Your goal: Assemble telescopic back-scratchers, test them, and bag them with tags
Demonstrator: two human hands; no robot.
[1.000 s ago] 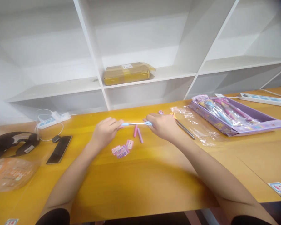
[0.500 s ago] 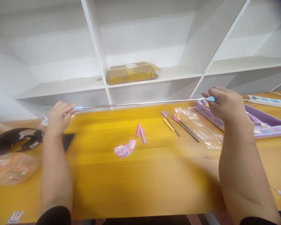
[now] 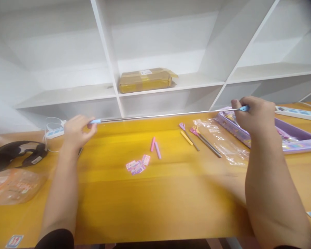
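Note:
A telescopic back scratcher [image 3: 168,114] with a thin silver rod is stretched out level above the far part of the table. My left hand [image 3: 79,131] pinches its light blue handle between thumb and fingers. At the other end, my right hand [image 3: 257,114] is closed around the blue head, which is mostly hidden. Below lie a pink tube handle [image 3: 152,144], a purple tube handle [image 3: 158,150] and a yellow tube handle [image 3: 186,138]. Beside them are a purple-clawed rod [image 3: 189,135] and more rods with pink and orange claws [image 3: 195,130].
Small printed cards [image 3: 137,166] lie mid-table. A clear plastic sleeve [image 3: 223,141] and a purple box [image 3: 298,130] are at right. At left are a black ring-shaped object [image 3: 18,154], an orange-clear bag [image 3: 15,186] and a power strip [image 3: 55,132]. A taped parcel [image 3: 146,81] sits on the shelf.
Both hands have shifted to the right with the back scratcher, the left also slightly lower. More of the power strip shows, and the dark flat object near the left wrist is now mostly covered.

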